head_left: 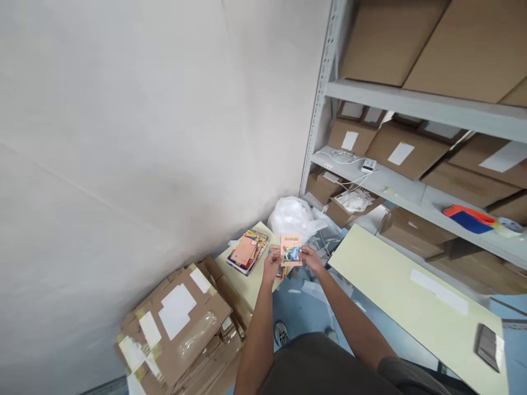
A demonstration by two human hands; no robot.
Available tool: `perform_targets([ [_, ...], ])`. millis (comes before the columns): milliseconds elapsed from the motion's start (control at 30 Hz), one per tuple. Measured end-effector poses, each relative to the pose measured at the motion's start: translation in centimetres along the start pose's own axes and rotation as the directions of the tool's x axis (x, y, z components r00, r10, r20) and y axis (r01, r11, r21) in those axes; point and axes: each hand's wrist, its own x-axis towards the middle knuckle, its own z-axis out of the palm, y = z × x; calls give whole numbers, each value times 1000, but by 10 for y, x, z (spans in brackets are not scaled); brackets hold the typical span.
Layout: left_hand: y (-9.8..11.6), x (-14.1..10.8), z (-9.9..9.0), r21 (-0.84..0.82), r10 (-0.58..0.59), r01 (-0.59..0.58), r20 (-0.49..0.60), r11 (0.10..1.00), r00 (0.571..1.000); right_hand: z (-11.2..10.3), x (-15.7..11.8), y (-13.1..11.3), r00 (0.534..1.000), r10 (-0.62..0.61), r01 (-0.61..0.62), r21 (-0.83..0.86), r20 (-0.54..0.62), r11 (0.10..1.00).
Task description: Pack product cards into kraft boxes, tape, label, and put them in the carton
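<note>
A small pink booklet (291, 241) with a picture on its cover is held up between both hands. My left hand (272, 264) pinches its left edge, and my right hand (311, 258) grips the right edge. Partly hidden beneath the booklet and my left hand, another colourful item (281, 272) lies at the edge of the small pale yellow table (254, 285). To the left on that table rests a stack of booklets (246, 249), a pink one on top.
Flattened cardboard boxes (193, 318) are piled at lower left. A white plastic bag (293, 216) sits behind my hands. On the right, a long pale table (387, 274) carries a phone (488, 346). Metal shelving (415, 104) holds cardboard boxes. Paper scraps litter the blue floor (298, 312).
</note>
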Motion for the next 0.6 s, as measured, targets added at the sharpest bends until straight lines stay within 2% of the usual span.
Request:
perform_targets([
  [167,42,1,60,117,-48,31,150,993,988,-49,-30,-60,996,-68,74,95,-64,993],
  [300,59,3,127,158,-76,36,255,987,964,-109,-64,-96,982,-118,141,166,-145,976],
  [433,58,-2,212,160,-82,21,383,987,920,-184,-104,-120,957,-154,203,190,-245,960],
  [600,38,-15,322,167,-114,30,523,986,845,-281,-160,-127,924,-166,254,228,-343,940],
])
